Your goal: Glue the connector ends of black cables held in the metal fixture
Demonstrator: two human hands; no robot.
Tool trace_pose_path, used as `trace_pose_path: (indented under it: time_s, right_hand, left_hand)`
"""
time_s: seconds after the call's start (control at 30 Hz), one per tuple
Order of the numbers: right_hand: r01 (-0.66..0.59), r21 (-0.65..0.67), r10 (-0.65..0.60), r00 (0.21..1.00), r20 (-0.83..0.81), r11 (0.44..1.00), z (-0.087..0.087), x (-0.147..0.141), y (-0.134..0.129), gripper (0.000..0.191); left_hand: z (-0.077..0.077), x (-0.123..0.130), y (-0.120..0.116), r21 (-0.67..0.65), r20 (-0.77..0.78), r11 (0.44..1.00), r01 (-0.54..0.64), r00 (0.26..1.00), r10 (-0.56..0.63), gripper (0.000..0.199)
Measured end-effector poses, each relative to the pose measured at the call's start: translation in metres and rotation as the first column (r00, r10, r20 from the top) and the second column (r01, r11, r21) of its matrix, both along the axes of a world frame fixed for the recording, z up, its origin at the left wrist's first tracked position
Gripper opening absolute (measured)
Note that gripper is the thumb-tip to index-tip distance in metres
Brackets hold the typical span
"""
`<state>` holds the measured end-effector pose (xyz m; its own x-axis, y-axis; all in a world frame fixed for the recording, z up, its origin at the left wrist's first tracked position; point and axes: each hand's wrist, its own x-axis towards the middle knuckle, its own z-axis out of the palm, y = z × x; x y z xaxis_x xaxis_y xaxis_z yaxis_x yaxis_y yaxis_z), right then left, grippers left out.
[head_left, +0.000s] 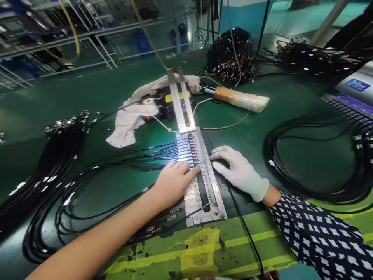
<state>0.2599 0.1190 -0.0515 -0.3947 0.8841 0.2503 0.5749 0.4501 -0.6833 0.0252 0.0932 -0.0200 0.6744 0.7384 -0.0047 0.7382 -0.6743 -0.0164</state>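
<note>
Cable connectors (pixel 192 147) were apparently being seated in the slotted metal fixture (pixel 192 197) by the left hand (pixel 174 179), grip unclear; alongside, the right hand (pixel 236 169) was held, thumb and fingers parted. Careful alignment seemed required next.

One bare left hand (pixel 173 182) and one gloved right hand (pixel 240 171) make two hands at one desk (pixel 244 136). There are one lower slotted plate (pixel 198 218), one upper slotted plate (pixel 176 101), one black box (pixel 166 112), one cloth (pixel 124 128) and one tape-wrapped handle (pixel 241 100). Dark cables form two piles (pixel 230 54), one straight bundle (pixel 61 151) and two looped bundles (pixel 269 149); those across the lower slotted plate are too close together to count.
</note>
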Motion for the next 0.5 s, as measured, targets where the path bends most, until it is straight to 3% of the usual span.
trace_pose_path:
  time_s: [0.13, 0.23, 0.33, 0.43, 0.5]
  right_hand:
    - [-0.024, -0.011, 0.024, 1.000, 0.008, 1.000, -0.004, 0.003, -0.001, 0.013]
    - [-0.037, -0.019, 0.037, 0.999, 0.006, 0.999, -0.005, 0.003, -0.001, 0.014]
    - [-0.032, -0.020, 0.032, 0.999, 0.015, 0.999, -0.005, 0.004, 0.000, 0.016]
    - [-0.029, -0.019, 0.029, 0.999, 0.029, 0.999, -0.004, 0.004, 0.001, 0.016]
    - [-0.029, -0.018, 0.029, 0.999, 0.039, 0.999, -0.003, 0.005, 0.000, 0.017]
  left_hand:
    - [0.017, -0.025, -0.008, -0.021, -0.010, 0.996, -0.086, 0.996, 0.086, 0.028]
    - [0.031, -0.070, -0.038, -0.209, 0.117, 0.953, -0.219, 0.962, 0.246, 0.025]
    - [0.037, -0.111, -0.080, -0.504, 0.129, 0.797, -0.333, 0.883, 0.450, 0.020]
    - [0.036, -0.131, -0.114, -0.603, 0.023, 0.661, -0.447, 0.818, 0.574, 0.021]
    - [0.034, -0.132, -0.126, -0.625, 0.000, 0.618, -0.477, 0.791, 0.611, 0.021]
